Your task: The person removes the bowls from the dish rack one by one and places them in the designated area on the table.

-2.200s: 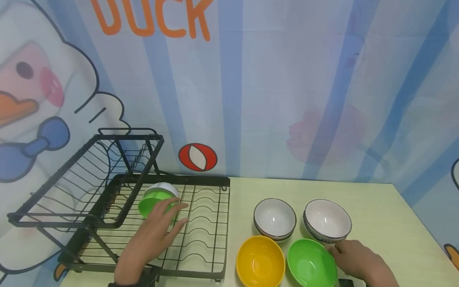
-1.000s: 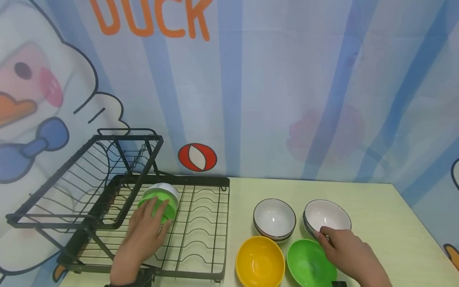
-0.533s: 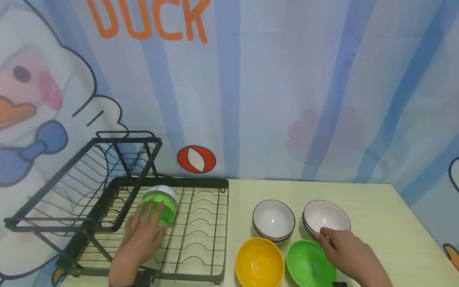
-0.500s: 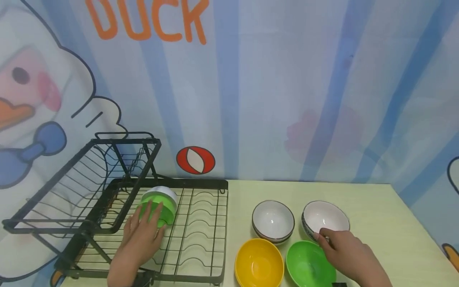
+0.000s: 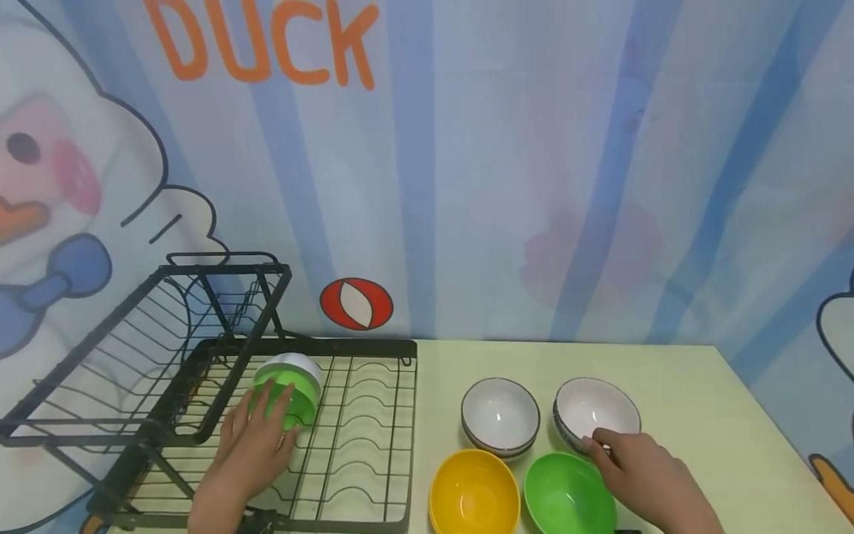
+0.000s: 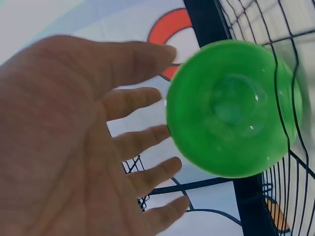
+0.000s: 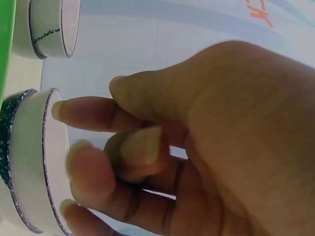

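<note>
In the head view, a green bowl (image 5: 302, 406) stands tipped on its side in the black dish rack (image 5: 363, 346), a white bowl (image 5: 293, 362) close behind it. My left hand (image 5: 250, 449) is at its near side, fingers spread; the left wrist view shows the fingertips by the rim of this green bowl (image 6: 231, 108), with no grip on it. On the table, my right hand (image 5: 650, 475) is at the near rim of the right stack of white bowls (image 5: 594, 404). From the right wrist, its fingers (image 7: 86, 113) look loosely bent beside that stack (image 7: 32, 162), pinching nothing.
A second stack of white bowls (image 5: 500, 414) stands to the left on the table. In front are a yellow bowl (image 5: 474, 493) and another green bowl (image 5: 570, 497). The rack's raised upper tier (image 5: 143, 356) rises at the left. A printed curtain (image 5: 480, 185) hangs behind.
My left hand has drawn back down and left from over the rack bowls. My right hand has gone from beside the table's green bowl up to the white stack. The head view has shifted slightly.
</note>
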Available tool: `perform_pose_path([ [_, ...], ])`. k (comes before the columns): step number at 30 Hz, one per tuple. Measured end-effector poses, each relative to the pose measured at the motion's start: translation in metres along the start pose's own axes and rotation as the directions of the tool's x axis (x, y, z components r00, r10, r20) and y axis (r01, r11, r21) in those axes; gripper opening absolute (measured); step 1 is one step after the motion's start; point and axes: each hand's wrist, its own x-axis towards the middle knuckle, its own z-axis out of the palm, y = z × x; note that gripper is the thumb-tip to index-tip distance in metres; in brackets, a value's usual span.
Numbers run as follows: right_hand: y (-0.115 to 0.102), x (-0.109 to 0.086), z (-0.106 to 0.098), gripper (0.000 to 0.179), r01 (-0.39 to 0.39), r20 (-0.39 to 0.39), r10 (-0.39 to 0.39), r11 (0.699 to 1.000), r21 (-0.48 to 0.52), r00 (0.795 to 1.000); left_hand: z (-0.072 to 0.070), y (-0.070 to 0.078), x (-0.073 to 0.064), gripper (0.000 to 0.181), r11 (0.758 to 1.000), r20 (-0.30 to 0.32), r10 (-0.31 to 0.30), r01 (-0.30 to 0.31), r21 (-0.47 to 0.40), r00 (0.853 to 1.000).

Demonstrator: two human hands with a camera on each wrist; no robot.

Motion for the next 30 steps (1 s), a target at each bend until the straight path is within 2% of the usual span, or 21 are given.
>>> perform_pose_path([
  [6,0.004,-0.001,0.001,0.027,0.027,-0.005,-0.027,1.000,0.014,1.000,0.000,0.004,0.003,0.060,0.998,-0.045,0.009,-0.007,0.056,0.999],
  [12,0.001,-0.002,0.000,0.027,0.042,-0.020,-0.042,0.999,0.014,0.999,-0.009,0.007,0.014,0.055,0.998,0.064,-0.050,0.047,0.038,0.997],
  [14,0.001,-0.002,-0.001,0.026,0.049,-0.025,-0.049,0.999,0.016,0.998,-0.012,0.006,0.016,0.053,0.998,0.083,-0.049,0.045,0.050,0.995],
  [21,0.001,-0.002,-0.004,0.025,0.049,-0.031,-0.049,0.999,0.007,0.998,-0.020,0.005,0.024,0.052,0.995,0.110,-0.041,0.031,0.091,0.993],
  [30,0.003,-0.006,-0.004,0.024,0.046,-0.034,-0.045,0.999,0.006,0.998,-0.018,0.002,0.024,0.052,0.993,0.126,-0.021,0.006,0.122,0.992],
])
